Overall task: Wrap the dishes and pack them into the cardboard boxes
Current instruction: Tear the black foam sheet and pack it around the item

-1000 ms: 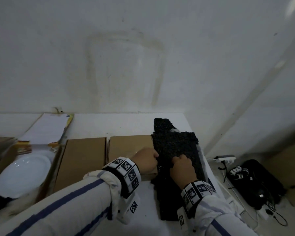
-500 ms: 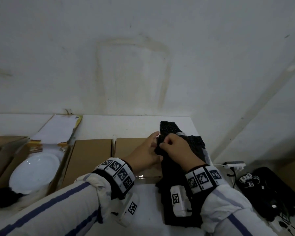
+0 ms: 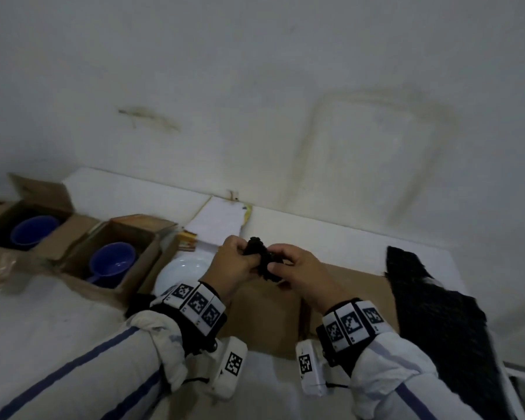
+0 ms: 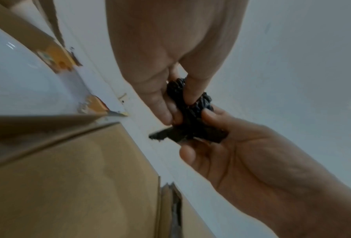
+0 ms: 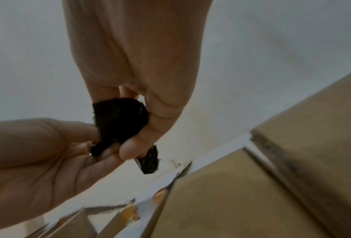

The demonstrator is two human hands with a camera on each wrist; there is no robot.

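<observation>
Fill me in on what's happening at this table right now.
A person is pinching a small scrap of black bubbly wrapping material between the left hand and the right hand, raised above closed brown cardboard boxes. A larger sheet of black wrap lies at the right. A white plate and two blue cups sit in open boxes, unwrapped.

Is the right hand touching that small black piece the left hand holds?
Touching. The left wrist view shows the right hand pinching the black piece with its fingers beside the left hand.
</observation>
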